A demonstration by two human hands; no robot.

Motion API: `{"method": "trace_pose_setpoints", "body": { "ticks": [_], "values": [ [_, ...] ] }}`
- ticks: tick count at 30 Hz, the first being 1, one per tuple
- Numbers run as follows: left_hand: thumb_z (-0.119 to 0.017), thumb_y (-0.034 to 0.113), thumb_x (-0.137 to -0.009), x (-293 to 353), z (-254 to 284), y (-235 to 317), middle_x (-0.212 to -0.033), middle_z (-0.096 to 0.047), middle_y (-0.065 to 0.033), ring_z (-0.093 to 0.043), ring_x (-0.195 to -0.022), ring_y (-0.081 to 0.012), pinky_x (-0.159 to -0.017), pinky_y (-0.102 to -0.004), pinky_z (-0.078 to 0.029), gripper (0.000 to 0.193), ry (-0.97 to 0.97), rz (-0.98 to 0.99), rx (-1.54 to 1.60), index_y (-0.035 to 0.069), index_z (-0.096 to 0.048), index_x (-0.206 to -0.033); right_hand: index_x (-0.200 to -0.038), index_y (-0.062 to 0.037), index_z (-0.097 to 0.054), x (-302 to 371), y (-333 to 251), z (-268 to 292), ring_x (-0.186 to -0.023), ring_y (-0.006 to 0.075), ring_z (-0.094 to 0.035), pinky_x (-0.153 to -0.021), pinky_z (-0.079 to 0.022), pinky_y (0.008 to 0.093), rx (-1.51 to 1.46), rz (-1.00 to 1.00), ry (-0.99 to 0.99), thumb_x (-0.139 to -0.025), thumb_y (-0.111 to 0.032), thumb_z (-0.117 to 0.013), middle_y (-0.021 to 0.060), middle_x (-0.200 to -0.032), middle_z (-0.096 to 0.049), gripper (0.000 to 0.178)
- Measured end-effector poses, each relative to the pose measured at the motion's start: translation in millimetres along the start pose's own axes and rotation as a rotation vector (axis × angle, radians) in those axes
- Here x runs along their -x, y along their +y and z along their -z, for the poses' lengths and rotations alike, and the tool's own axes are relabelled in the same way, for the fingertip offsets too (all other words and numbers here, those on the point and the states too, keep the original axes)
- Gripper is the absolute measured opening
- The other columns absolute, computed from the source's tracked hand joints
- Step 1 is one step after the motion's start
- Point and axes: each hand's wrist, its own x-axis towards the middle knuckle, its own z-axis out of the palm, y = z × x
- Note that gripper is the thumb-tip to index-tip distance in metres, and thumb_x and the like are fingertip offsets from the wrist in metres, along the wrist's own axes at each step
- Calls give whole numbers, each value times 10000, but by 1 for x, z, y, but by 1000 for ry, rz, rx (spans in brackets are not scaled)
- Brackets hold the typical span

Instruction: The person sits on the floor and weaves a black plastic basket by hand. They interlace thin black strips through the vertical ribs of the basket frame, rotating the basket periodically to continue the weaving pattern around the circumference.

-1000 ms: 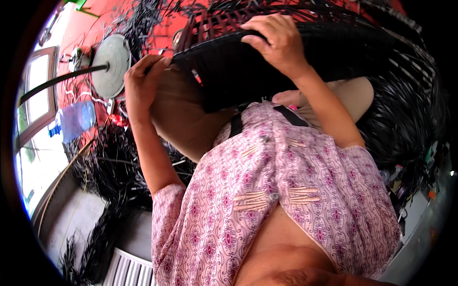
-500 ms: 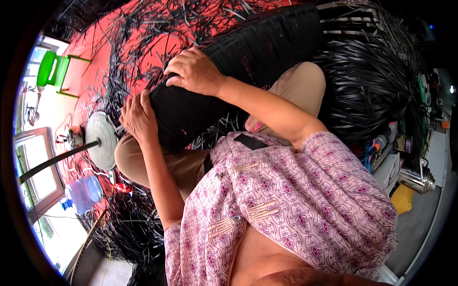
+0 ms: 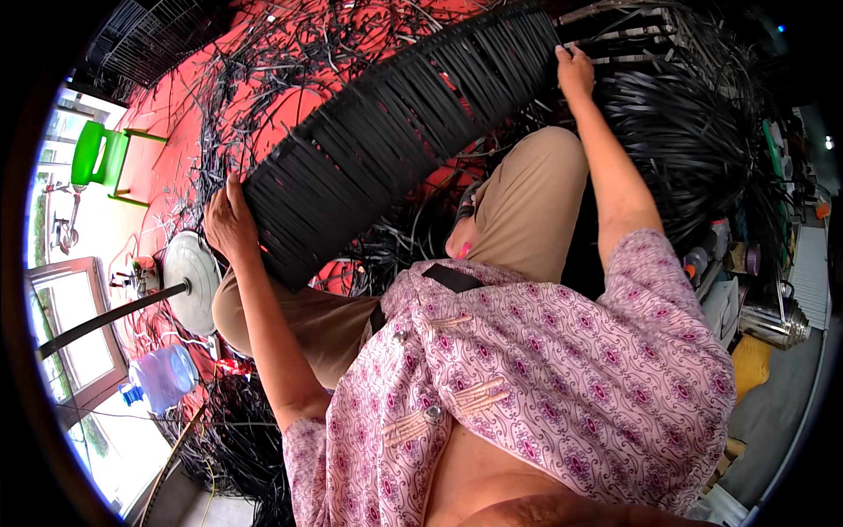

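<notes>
A long black panel wound with flat plastic strips (image 3: 369, 149) slants across my lap, its right end farther away. Thin gaps between some strips let red show through. My left hand (image 3: 231, 221) is closed round the near left end, with the edge hiding part of the fingers. At the far right end, my right hand (image 3: 575, 72) grips the panel's short edge with bent fingers. The middle of the panel hangs free between the two hands.
Loose black strips (image 3: 255, 75) litter the red floor (image 3: 180, 114). A large bundle of black strips (image 3: 676, 145) lies at the right. On the left stand a round grey base with a pole (image 3: 189, 290), a water jug (image 3: 167, 378) and a green chair (image 3: 104, 158).
My right hand has moved from the panel's left part to its far right end. The panel has tilted, so more of its broad face shows. My left hand stays at the left end.
</notes>
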Motion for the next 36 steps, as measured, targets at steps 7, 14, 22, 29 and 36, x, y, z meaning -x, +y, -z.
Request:
{"method": "trace_pose_setpoints", "body": {
  "ticks": [7,14,22,29,36],
  "values": [
    [-438,534,-1003,-29,-4,1,-816,-650,-236,-610,-804,-425,-711,-496,-439,596,-58,87,87,18,-696,-852,-1328,-65,-603,-37,50,-34,-1229,368,-555,-984,-439,474,-442,-98,-318,-941,-470,-606,185,-1328,-603,560],
    [-445,600,-972,-94,-43,-68,-908,-661,-267,-624,-906,-447,-801,-516,-450,651,-72,-74,132,0,-697,-964,-1272,-37,-635,-10,34,-12,-827,230,-634,-757,-498,387,-565,-57,-257,-911,-428,-678,97,-1014,-694,534],
    [-457,697,-911,-122,-37,-75,-1012,-674,-275,-625,-1045,-442,-897,-508,-455,713,-195,40,95,54,-722,-1070,-1327,-1,-543,64,14,35,-932,247,-645,-764,-531,339,-478,-165,-223,-953,-456,-589,175,-1171,-623,591],
    [-510,643,-916,-121,-34,-76,-930,-689,-251,-667,-953,-401,-863,-458,-490,623,-160,5,115,77,-745,-1027,-1352,38,-496,97,23,51,-951,272,-636,-803,-520,359,-407,-202,-240,-968,-463,-549,216,-1207,-598,634],
    [-626,538,-918,-107,-8,-102,-802,-730,-110,-666,-833,-172,-833,-325,-497,528,-86,124,369,31,-772,-920,-1389,71,-440,175,2,67,-1228,406,-516,-1045,-378,403,-300,-160,-248,-988,-410,-518,279,-1315,-546,631]
  ]
}}
